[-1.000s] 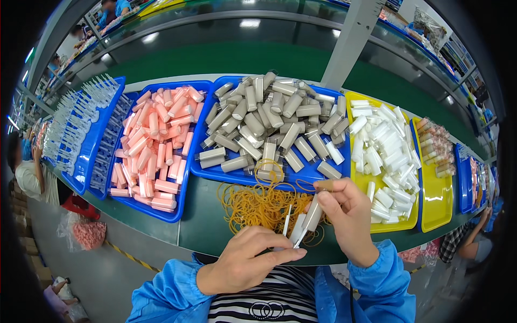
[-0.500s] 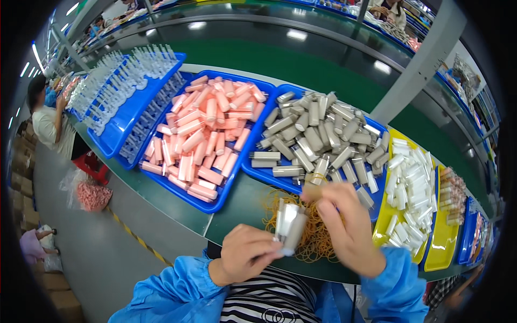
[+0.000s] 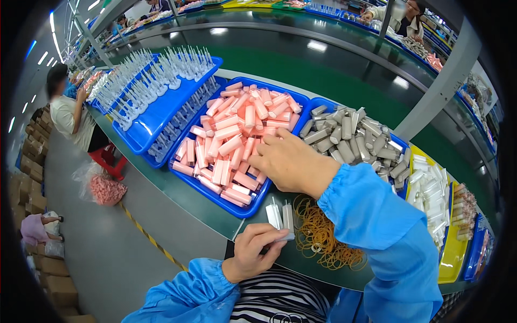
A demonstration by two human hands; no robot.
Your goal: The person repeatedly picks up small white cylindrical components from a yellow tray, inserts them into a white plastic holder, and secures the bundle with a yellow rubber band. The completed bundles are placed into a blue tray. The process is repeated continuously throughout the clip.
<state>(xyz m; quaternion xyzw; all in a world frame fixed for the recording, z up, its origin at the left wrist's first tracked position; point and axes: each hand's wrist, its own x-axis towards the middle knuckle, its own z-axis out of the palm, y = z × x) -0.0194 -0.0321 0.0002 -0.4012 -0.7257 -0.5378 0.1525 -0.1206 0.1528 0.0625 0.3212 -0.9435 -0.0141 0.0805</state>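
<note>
My left hand (image 3: 255, 248), low in the middle, pinches a white tube (image 3: 274, 216) and a grey tube (image 3: 288, 216) side by side at their lower ends. Both stand nearly upright, with thin tips on top. My right hand (image 3: 285, 162) reaches across to a blue tray (image 3: 242, 211) heaped with pink tubes (image 3: 230, 144). Its fingers are apart and bent down onto the tubes at the pile's right side; the fingertips are partly hidden. Tan rubber bands (image 3: 321, 237) lie in a tangled heap beneath the right forearm.
Grey tubes (image 3: 350, 134) fill another blue tray, and white tubes (image 3: 428, 185) a yellow tray (image 3: 451, 264) area at right. Stacked blue trays (image 3: 142, 132) at left carry clear stemmed parts. Behind runs a green conveyor (image 3: 291, 67). A person (image 3: 70, 110) sits at far left.
My right hand has moved from above the rubber bands, left and forward, to the pink tubes. The left hand keeps the two tubes, now held more upright; the whole view has shifted.
</note>
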